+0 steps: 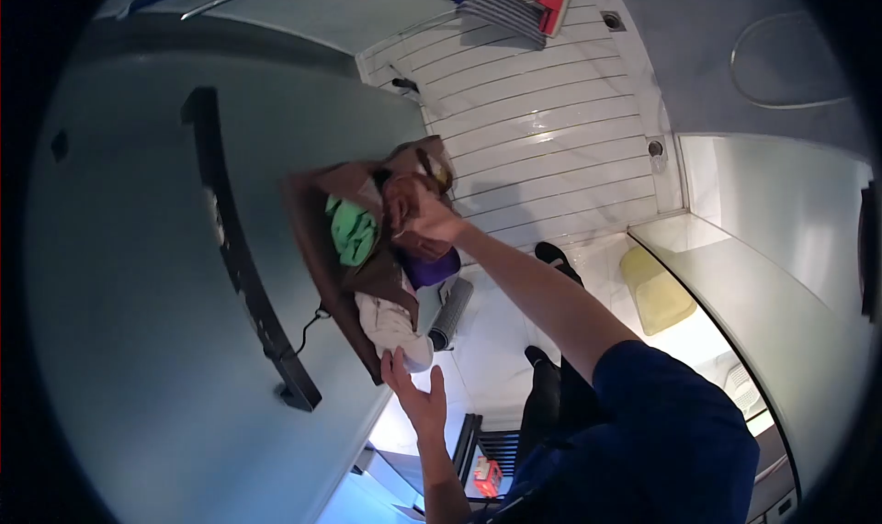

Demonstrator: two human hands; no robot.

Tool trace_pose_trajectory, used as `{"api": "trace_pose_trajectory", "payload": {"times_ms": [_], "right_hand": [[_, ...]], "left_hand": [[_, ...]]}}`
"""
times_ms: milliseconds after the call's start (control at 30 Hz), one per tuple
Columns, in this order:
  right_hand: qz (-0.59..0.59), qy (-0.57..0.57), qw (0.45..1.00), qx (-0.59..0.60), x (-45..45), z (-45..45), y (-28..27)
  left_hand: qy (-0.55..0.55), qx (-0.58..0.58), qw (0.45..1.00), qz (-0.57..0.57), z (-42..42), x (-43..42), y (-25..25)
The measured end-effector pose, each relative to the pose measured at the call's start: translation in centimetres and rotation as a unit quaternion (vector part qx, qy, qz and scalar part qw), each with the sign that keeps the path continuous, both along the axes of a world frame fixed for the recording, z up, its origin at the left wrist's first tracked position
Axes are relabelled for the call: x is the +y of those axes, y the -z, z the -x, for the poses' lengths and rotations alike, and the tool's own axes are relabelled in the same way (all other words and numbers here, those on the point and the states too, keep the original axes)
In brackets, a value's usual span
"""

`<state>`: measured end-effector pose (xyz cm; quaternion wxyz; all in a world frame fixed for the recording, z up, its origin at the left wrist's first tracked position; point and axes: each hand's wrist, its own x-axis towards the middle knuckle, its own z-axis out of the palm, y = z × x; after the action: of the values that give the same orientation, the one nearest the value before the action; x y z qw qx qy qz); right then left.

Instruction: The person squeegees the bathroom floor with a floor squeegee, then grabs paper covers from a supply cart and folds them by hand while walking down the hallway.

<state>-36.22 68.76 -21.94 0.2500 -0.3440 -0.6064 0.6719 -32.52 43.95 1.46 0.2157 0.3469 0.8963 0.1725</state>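
A brown hanging pocket organizer [308, 221] hangs against the glass door. My right hand [430, 219] is at its upper pocket, with the fingers closed around a reddish-brown cloth [401, 202]. Green cloth [352, 232] is bunched in the pocket to the left, and a purple item [432, 268] shows below my right wrist. My left hand [415, 400] has its fingers apart at the lower end of a whitish cloth bundle [390, 326]. Its fingertips are at the bundle, but whether they press on it I cannot tell.
A long dark handle [234, 239] runs down the glass door. A grey cylindrical brush [450, 315] is below the organizer. On the white slatted floor [533, 111] are a striped mop head [501, 11] and a red squeegee [554, 5]. A yellow mat [657, 290] lies at right.
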Motion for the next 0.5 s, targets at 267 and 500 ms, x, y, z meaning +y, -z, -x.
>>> {"api": "trace_pose_trajectory", "payload": {"times_ms": [267,500], "right_hand": [[0.006,-0.147,0.925,-0.351,4.0,3.5,-2.8],[0.188,-0.019,0.972,-0.139,1.9,2.8,4.9]], "left_hand": [[0.01,0.037,0.998,0.054,-0.4,-0.1,0.5],[-0.044,0.001,0.999,0.026,0.4,-1.2,0.2]]}}
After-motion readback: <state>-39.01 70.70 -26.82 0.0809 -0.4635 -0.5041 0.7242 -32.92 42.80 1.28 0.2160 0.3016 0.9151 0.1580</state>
